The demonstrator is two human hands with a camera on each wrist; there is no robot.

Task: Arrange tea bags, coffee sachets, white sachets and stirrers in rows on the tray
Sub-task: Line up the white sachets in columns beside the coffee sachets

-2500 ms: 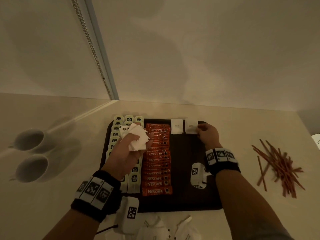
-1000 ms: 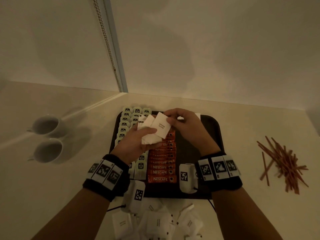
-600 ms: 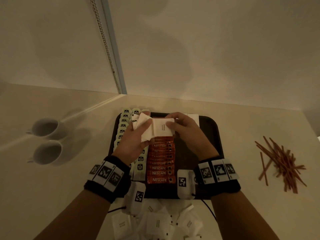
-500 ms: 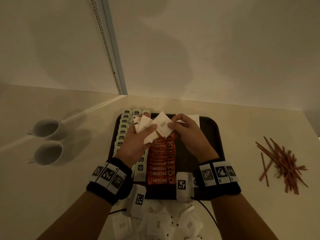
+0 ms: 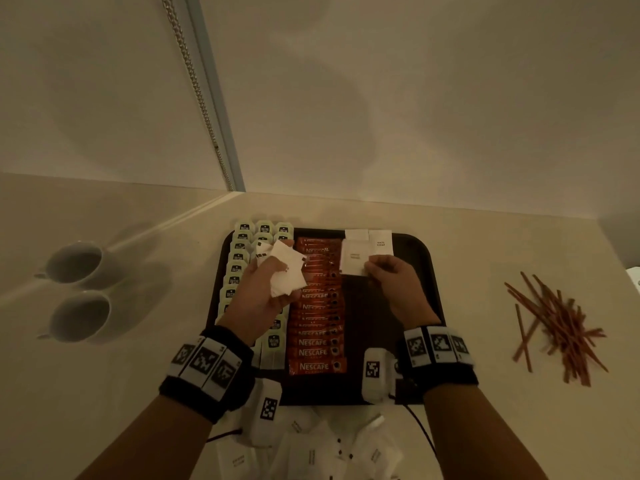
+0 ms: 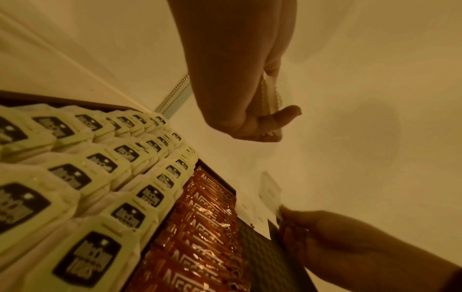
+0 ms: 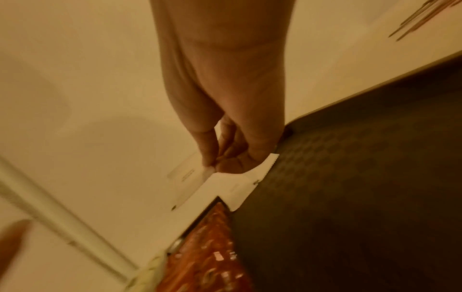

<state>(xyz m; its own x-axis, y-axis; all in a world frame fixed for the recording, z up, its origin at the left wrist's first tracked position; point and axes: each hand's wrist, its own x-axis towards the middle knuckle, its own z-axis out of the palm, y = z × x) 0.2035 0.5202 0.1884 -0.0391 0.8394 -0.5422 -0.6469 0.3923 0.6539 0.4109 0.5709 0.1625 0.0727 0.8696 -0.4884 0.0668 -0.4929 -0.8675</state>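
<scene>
Tabletop (image 5: pixel 519 237): smooth, pale, glossy.
Tray (image 5: pixel 426 268): dark, rounded, dimpled.
Left hand (image 5: pixel 263 292): clutches crumpled white sachets (image 5: pixel 287 271).
Right hand (image 5: pixel 391 282): pinches flat square sachet (image 5: pixel 353 258).

Tea bags (image 5: pixel 239 271) leftmost on tray (image 5: pixel 424 271), coffee sachets (image 5: pixel 317 327) right of them, stirrers (image 5: pixel 557 327) off-tray right.

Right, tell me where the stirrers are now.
In the head view, the stirrers lie in a loose pile on the counter, right of the tray.
</scene>
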